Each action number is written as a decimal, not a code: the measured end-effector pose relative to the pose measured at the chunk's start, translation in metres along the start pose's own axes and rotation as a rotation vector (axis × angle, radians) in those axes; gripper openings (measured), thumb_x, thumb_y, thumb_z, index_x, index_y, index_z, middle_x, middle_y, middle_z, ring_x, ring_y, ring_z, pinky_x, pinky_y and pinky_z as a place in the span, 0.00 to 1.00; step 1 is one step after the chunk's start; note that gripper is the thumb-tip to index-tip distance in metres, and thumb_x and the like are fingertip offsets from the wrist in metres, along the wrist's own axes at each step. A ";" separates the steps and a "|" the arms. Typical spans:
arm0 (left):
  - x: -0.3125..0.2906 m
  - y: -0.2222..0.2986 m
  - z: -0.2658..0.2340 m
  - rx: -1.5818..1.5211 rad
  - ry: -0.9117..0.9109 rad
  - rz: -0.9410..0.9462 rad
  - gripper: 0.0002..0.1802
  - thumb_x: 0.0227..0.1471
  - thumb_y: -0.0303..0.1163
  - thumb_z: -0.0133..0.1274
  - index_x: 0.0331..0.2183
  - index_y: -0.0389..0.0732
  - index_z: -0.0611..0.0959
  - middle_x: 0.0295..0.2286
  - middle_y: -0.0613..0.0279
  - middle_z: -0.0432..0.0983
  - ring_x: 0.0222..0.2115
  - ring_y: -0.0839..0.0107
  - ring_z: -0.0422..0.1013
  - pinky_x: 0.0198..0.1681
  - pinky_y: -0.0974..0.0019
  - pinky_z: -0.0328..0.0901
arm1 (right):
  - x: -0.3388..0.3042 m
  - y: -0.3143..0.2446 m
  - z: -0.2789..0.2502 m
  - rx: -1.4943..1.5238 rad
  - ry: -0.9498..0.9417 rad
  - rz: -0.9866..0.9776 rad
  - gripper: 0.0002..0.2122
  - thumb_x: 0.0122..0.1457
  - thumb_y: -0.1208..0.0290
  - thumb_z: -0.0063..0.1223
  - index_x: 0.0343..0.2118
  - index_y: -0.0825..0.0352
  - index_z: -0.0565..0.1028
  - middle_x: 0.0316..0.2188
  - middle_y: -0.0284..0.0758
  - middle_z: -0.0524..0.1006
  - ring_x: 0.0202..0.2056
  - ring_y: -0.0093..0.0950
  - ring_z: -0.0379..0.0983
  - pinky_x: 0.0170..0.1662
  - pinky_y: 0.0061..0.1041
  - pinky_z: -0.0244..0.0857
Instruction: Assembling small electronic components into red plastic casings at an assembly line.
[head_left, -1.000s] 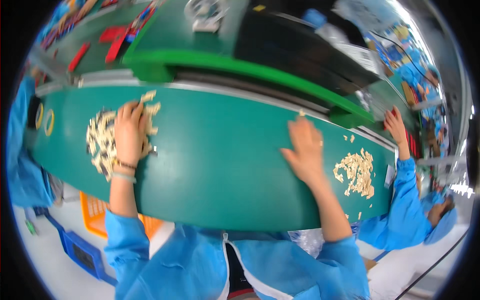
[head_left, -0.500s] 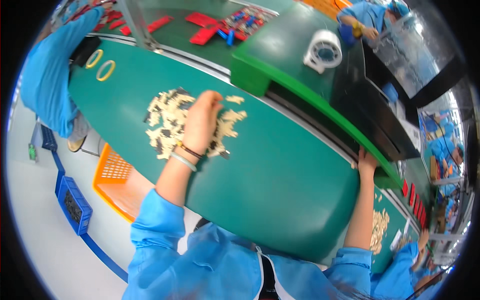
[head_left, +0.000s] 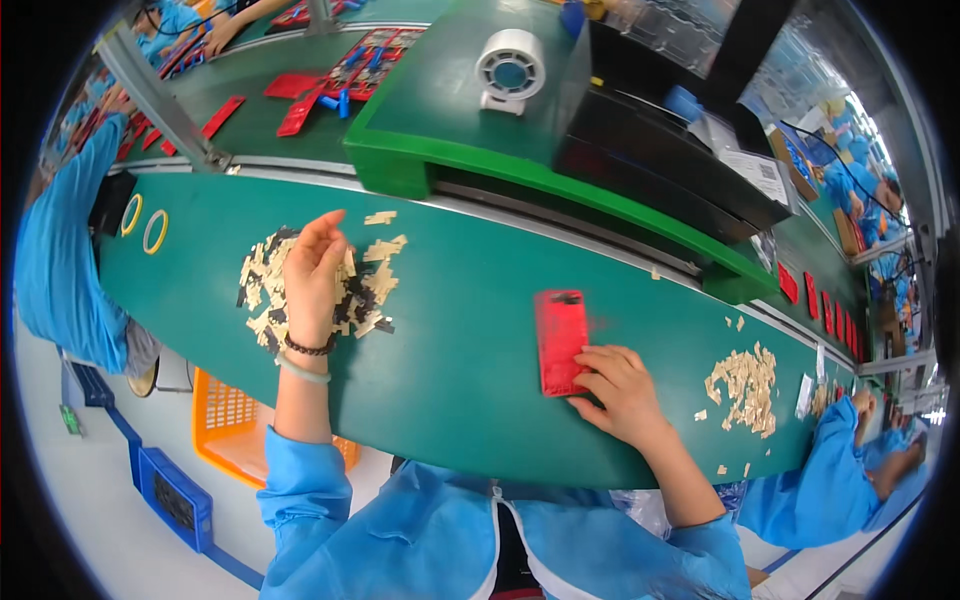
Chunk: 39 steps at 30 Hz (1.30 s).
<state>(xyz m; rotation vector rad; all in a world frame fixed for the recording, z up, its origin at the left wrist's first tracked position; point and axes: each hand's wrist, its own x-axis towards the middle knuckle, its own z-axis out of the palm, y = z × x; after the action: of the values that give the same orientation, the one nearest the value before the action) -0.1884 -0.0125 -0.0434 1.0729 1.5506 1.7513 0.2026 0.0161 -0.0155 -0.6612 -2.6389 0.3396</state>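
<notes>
My left hand point(head_left: 313, 280) hovers over a pile of small cream and black strips point(head_left: 265, 275) on the green table, thumb and fingers apart. No strip can be made out in it. My right hand point(head_left: 622, 395) grips the right edge of a red phone-shaped plastic shell point(head_left: 562, 345) with a dark cutout near its top. The shell stands roughly upright in the picture, its right side slightly smeared by motion. Several loose strips point(head_left: 380, 217) lie just beyond the pile.
A green shelf point(head_left: 395, 165) runs along the table's far side, bearing a white fan point(head_left: 510, 70) and a black box point(head_left: 650, 160). Another cream pile point(head_left: 750, 390) lies at right. Two tape rings point(head_left: 155, 231) sit at far left. An orange basket point(head_left: 225, 410) stands below. Co-workers flank the table.
My right hand has come back from under the shelf toward me and now has the red shell on the table. My left hand stays over the pile, its fingers more spread. The view has turned.
</notes>
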 end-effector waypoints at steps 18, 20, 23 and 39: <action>-0.048 0.044 0.080 -0.001 -0.373 0.256 0.09 0.51 0.25 0.54 0.37 0.37 0.79 0.32 0.59 0.72 0.36 0.65 0.70 0.43 0.64 0.65 | 0.098 -0.029 0.036 1.102 0.336 0.547 0.05 0.57 0.83 0.50 0.36 0.70 0.71 0.27 0.31 0.74 0.28 0.18 0.72 0.33 0.16 0.66; -0.001 0.040 0.050 0.349 -0.217 0.482 0.11 0.49 0.28 0.55 0.37 0.37 0.79 0.33 0.54 0.72 0.39 0.56 0.68 0.45 0.57 0.64 | 0.092 -0.032 0.028 1.049 0.328 0.600 0.02 0.59 0.83 0.48 0.34 0.71 0.71 0.26 0.33 0.74 0.24 0.19 0.71 0.28 0.16 0.66; 0.112 0.002 -0.015 0.706 0.097 0.531 0.27 0.43 0.33 0.61 0.45 0.36 0.73 0.46 0.46 0.68 0.50 0.48 0.63 0.53 0.54 0.59 | 0.072 -0.021 0.029 1.086 0.316 0.664 0.02 0.60 0.83 0.46 0.35 0.71 0.71 0.24 0.34 0.74 0.22 0.20 0.71 0.27 0.16 0.66; 0.095 0.061 -0.033 0.942 -0.029 0.665 0.17 0.42 0.24 0.56 0.38 0.37 0.75 0.33 0.52 0.70 0.35 0.53 0.68 0.38 0.55 0.65 | 0.063 -0.017 0.003 0.680 0.246 0.441 0.05 0.55 0.85 0.51 0.35 0.72 0.71 0.38 0.37 0.68 0.40 0.26 0.69 0.40 0.22 0.68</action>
<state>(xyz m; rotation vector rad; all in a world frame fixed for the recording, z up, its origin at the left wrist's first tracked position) -0.2600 0.0377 0.0347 2.2509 2.2345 1.2889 0.1440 0.0323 0.0072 -0.9503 -1.9357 1.1321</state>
